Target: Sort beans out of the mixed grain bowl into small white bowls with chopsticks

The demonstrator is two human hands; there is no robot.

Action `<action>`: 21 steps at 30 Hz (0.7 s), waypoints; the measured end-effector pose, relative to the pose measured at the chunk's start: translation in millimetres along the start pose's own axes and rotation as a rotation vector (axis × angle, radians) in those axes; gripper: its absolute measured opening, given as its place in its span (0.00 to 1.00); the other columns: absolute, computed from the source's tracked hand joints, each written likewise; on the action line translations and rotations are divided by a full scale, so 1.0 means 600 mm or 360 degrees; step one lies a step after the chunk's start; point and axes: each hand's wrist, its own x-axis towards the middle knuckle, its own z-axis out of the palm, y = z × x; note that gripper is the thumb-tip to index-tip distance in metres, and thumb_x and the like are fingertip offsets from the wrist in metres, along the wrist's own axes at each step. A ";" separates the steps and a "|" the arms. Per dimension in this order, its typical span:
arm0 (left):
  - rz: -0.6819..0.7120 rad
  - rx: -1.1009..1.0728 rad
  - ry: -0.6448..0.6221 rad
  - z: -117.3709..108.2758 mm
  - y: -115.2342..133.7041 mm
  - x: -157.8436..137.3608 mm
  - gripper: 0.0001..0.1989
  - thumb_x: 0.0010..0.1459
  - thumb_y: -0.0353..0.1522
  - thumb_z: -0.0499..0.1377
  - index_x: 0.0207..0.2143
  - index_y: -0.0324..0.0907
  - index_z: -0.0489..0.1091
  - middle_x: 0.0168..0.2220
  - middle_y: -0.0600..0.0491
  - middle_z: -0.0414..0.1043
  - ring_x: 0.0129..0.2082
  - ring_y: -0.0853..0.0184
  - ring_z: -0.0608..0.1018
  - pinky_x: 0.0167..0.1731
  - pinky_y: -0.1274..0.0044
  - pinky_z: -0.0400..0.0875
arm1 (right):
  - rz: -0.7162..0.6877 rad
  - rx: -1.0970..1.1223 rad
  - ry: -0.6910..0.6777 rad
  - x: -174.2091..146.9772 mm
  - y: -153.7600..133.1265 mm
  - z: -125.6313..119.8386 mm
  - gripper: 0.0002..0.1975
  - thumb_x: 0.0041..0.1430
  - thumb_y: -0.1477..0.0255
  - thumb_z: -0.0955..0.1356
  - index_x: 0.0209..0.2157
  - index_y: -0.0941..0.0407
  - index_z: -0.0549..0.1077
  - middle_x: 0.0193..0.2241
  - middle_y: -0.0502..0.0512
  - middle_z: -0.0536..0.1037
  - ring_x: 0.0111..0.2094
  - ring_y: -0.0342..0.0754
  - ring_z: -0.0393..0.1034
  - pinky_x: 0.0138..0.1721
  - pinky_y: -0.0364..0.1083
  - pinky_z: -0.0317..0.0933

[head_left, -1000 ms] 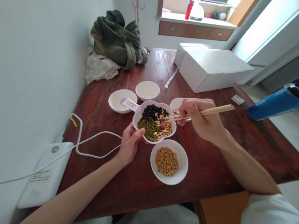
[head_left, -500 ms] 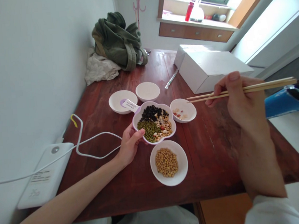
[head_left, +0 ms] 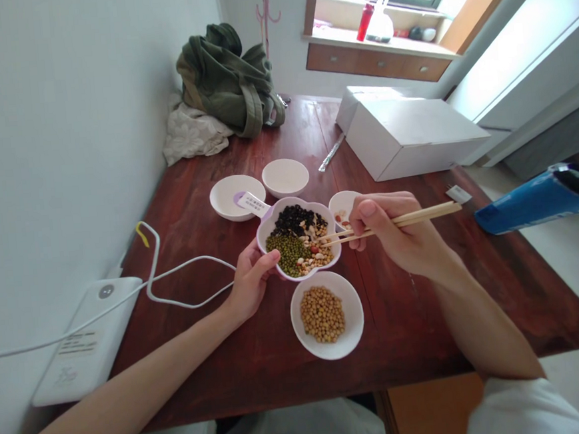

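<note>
My left hand point(head_left: 254, 278) grips the rim of a flower-shaped bowl point(head_left: 339, 252) with a short handle, thumb on top. In it lie black beans point(head_left: 297, 218), green mung beans point(head_left: 286, 252), and a mix of soybeans, peanuts and pale pieces. My right hand point(head_left: 391, 232) is closed around a pair of chopsticks point(head_left: 427, 215); their tips reach into the mix near a red peanut point(head_left: 315, 249). Whether the tips pinch anything, I cannot tell. Partly behind my right hand stands a white bowl point(head_left: 344, 197) with a few peanuts and pale pieces. Nearer me, another white bowl point(head_left: 355, 332) holds soybeans point(head_left: 322, 315).
Two more white bowls point(head_left: 223, 209) point(head_left: 286, 177) stand behind the flower-shaped bowl. A white box point(head_left: 413, 133), a green bag point(head_left: 229, 81) and a blue bottle point(head_left: 523, 202) surround the work area. A white cable point(head_left: 192, 260) runs from a power bank point(head_left: 88, 340) at left.
My right hand has moved left and toward the flower-shaped bowl, bringing the chopstick tips from above the peanut bowl into the mixed beans. My left hand stays on the bowl.
</note>
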 end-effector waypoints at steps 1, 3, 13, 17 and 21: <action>0.0004 0.0002 0.0001 0.000 0.001 0.000 0.28 0.55 0.44 0.80 0.52 0.38 0.81 0.42 0.47 0.86 0.30 0.64 0.83 0.26 0.77 0.79 | -0.0015 -0.0004 -0.0014 0.000 0.004 0.002 0.27 0.84 0.56 0.66 0.28 0.54 0.72 0.24 0.51 0.78 0.25 0.44 0.76 0.29 0.44 0.69; 0.0011 -0.0001 -0.0004 0.001 0.002 -0.001 0.27 0.54 0.44 0.80 0.51 0.38 0.81 0.41 0.47 0.86 0.30 0.64 0.83 0.26 0.77 0.79 | -0.0043 -0.0012 -0.0030 0.001 0.010 0.005 0.27 0.84 0.57 0.66 0.27 0.54 0.72 0.24 0.51 0.78 0.26 0.44 0.76 0.30 0.43 0.69; 0.0020 -0.0010 -0.0019 0.000 0.000 0.002 0.27 0.55 0.44 0.80 0.51 0.38 0.81 0.42 0.46 0.86 0.30 0.64 0.84 0.25 0.77 0.80 | -0.0077 0.0161 0.0280 0.003 -0.004 -0.016 0.28 0.83 0.55 0.66 0.26 0.53 0.76 0.21 0.53 0.80 0.20 0.48 0.77 0.21 0.47 0.68; 0.0004 -0.0025 -0.0005 0.000 0.000 0.002 0.29 0.54 0.43 0.80 0.52 0.38 0.81 0.42 0.46 0.86 0.30 0.64 0.83 0.25 0.77 0.80 | -0.0057 0.0111 0.0183 0.003 -0.011 -0.022 0.29 0.82 0.54 0.66 0.26 0.53 0.76 0.22 0.54 0.80 0.22 0.47 0.77 0.22 0.46 0.69; 0.0000 -0.0046 -0.0010 -0.001 -0.001 0.001 0.30 0.53 0.43 0.81 0.53 0.38 0.81 0.43 0.47 0.87 0.31 0.64 0.84 0.26 0.77 0.82 | -0.0067 0.0056 0.0011 0.006 -0.009 -0.011 0.29 0.83 0.54 0.66 0.27 0.54 0.74 0.23 0.52 0.79 0.23 0.44 0.77 0.25 0.44 0.69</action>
